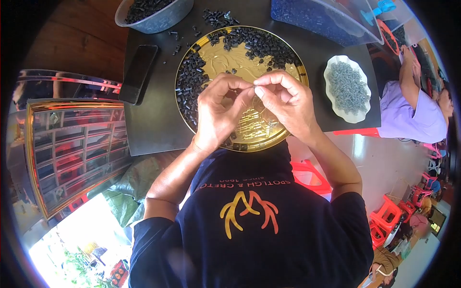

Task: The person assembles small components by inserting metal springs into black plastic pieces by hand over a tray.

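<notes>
My left hand (218, 108) and my right hand (289, 102) meet fingertip to fingertip above a round gold tray (249, 65). Both are closed in a pinch, thumb against forefinger. Whatever sits between the fingertips is too small and too covered to name. Small black tubular pieces (189, 79) lie along the tray's left side, with more black pieces (254, 42) heaped along its far rim. To the right of my right hand stands a white scalloped dish (330, 98) full of small greyish, clear-looking parts (348, 89).
A black phone (139, 74) lies on the dark table (156, 125) at left. Behind are a tub (165, 18) of black pieces and a blue translucent bin (326, 21). Loose black pieces (218, 18) lie near the tub. A person in a purple shirt (408, 115) sits at right.
</notes>
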`<state>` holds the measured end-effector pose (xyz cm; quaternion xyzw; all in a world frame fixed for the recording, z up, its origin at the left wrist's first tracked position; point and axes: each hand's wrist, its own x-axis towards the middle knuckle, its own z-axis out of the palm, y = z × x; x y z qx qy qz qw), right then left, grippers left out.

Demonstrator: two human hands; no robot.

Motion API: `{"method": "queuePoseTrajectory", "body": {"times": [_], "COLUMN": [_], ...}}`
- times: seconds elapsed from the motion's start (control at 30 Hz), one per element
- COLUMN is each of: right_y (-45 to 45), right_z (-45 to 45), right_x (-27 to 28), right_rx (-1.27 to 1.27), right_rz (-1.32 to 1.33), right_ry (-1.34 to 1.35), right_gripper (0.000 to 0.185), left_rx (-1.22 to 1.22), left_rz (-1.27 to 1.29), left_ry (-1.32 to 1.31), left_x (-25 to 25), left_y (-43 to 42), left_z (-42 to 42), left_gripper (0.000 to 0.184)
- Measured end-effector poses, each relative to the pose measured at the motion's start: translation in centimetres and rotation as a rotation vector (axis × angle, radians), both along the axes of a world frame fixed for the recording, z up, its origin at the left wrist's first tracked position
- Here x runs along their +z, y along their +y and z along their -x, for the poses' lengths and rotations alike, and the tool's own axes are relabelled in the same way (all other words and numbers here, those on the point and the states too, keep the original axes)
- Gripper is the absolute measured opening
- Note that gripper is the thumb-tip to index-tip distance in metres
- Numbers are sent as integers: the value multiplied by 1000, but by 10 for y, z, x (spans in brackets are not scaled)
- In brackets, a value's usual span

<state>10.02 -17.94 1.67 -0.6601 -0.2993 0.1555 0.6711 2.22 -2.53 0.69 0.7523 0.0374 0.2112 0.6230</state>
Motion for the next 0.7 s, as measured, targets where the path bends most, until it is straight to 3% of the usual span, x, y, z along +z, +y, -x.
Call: {"method": "queuePoseTrajectory", "body": {"times": [0.17, 0.3, 0.4, 0.5, 0.6, 0.7], "right_y": [0, -2, -11, -19, -26, -28], "right_z": [-4, -4, -10, -13, -17, -20], "right_x": [-5, -2, -1, -3, -8, -6], "right_rx": [-15, -62, -66, -29, 13, 59], "right_rz": [-33, -66, 8, 86, 138, 97], "right_ry": [-200, -72, 37, 102, 157, 277], "right_gripper": [18, 17, 16, 15, 15, 16], "left_rx": [-48, -35, -31, -82, -203, -103], "left_rz": [257, 276, -165, -419, -526, -606], "left_ry": [197, 305, 178, 175, 171, 66], "left_x": [9, 7, -4, 0, -2, -3], "left_y": [-1, 2, 14, 22, 35, 51], "left_z": [4, 2, -4, -8, -21, -44], "left_gripper": [10, 10, 10, 9, 11, 12]}}
